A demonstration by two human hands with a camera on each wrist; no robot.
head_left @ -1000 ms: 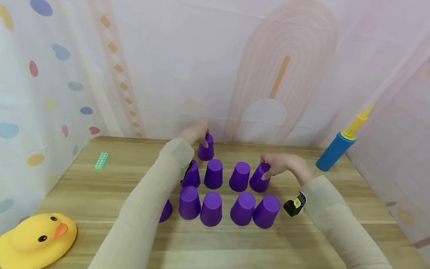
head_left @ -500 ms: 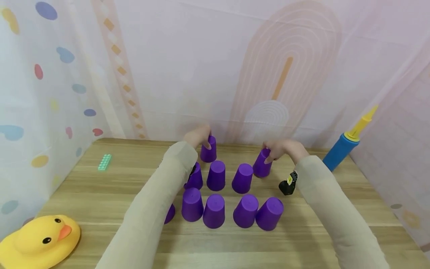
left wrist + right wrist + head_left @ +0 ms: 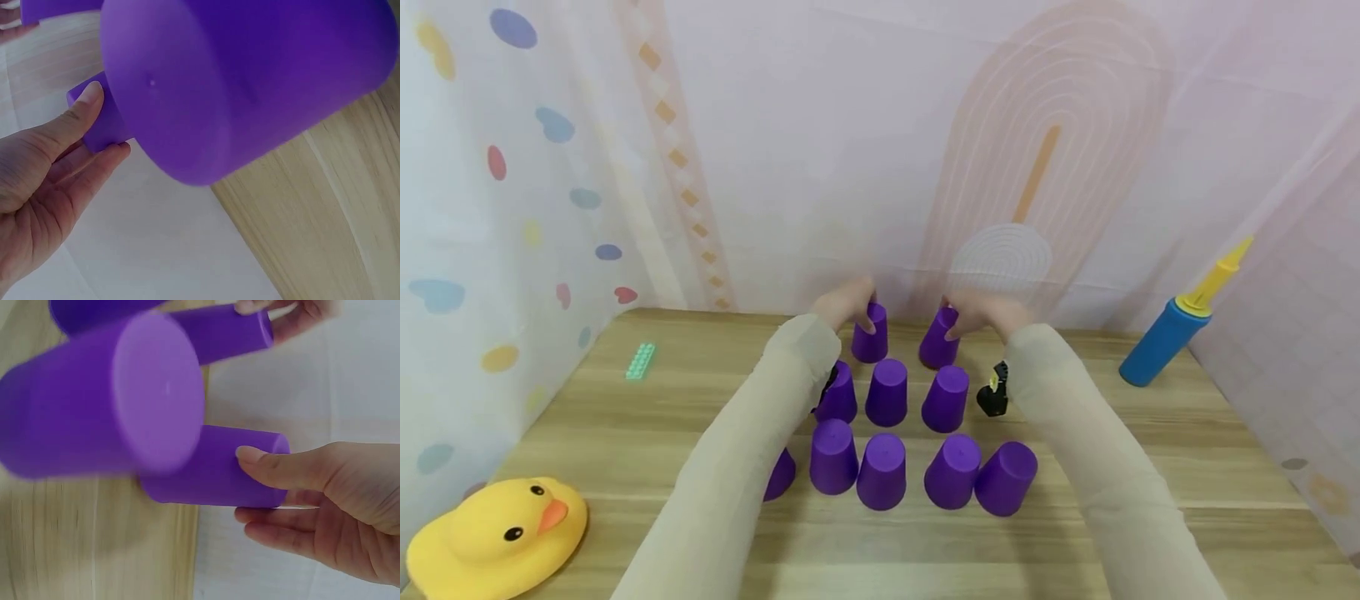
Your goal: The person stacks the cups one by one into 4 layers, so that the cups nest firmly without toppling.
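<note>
Both hands are out at the far edge of the table (image 3: 625, 433), each on an upturned purple cup. The left hand (image 3: 842, 302) has thumb and fingers pinched round the left back cup (image 3: 870, 332), and the left wrist view shows the thumb (image 3: 84, 103) laid along its side. The right hand (image 3: 981, 315) clamps the right back cup (image 3: 939, 337) the same way, thumb (image 3: 262, 464) across the wall, fingers beneath. Every cup sits mouth down, so nothing shows inside any of them. Just nearer than the gripped pair stands a row of three cups (image 3: 887, 392), and nearer again a row of five cups (image 3: 880, 471), the leftmost half hidden by the left sleeve (image 3: 737, 467). A second ago the right hand was well out to the right, holding that cup at the end of the middle row, which then counted four; now the cup has travelled up and inward and sits just beside the left hand's cup. The left hand has barely shifted. Well off to the right of the grip leans a blue and yellow pump (image 3: 1172, 329); far to the left lie a green block (image 3: 641, 360) and a yellow duck (image 3: 497, 533).
</note>
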